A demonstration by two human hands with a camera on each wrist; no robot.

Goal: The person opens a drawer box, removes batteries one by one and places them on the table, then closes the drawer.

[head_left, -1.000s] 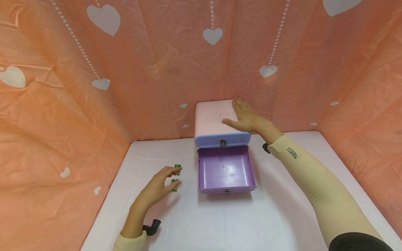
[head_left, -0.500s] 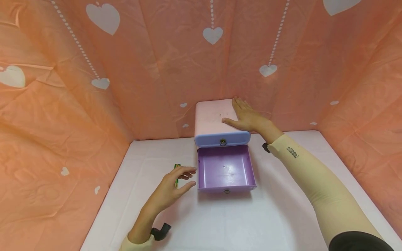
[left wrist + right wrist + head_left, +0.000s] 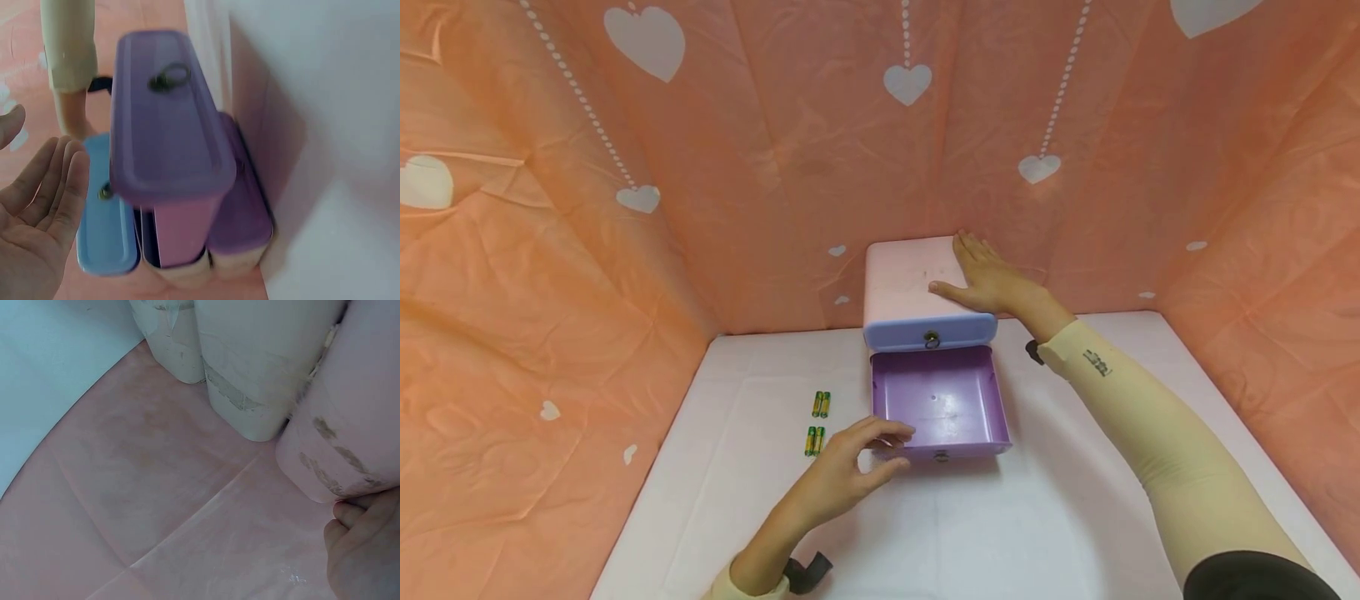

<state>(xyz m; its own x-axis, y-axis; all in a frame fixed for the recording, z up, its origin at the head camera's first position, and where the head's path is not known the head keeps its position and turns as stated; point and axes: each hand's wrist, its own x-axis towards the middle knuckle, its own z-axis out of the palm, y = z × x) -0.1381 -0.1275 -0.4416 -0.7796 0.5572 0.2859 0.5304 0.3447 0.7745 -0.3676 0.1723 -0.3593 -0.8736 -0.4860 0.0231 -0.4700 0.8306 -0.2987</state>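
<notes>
A small chest of drawers has a pink top (image 3: 906, 271) and a blue upper drawer (image 3: 895, 335) that is pushed in. Below it, a purple drawer (image 3: 940, 408) is pulled far out, its bare floor showing. My left hand (image 3: 842, 479), fingers slightly bent and thumb apart, holds nothing and overlaps the drawer's front left corner. In the left wrist view, the purple drawer front (image 3: 169, 125) with its ring pull (image 3: 172, 78) is beside that hand. My right hand (image 3: 992, 283) rests flat on the pink top, thumb spread; its fingertips reach the back edge in the right wrist view.
Two pairs of green and yellow batteries (image 3: 815, 441) lie on the white table (image 3: 752, 467), left of the drawer. A lower purple drawer (image 3: 240, 219) is pushed in. An orange cloth with white hearts (image 3: 820, 167) stands close behind the chest.
My left hand has moved right and toward me, from over the batteries to the purple drawer's front left corner, uncovering the batteries. My right hand has stayed on the pink top.
</notes>
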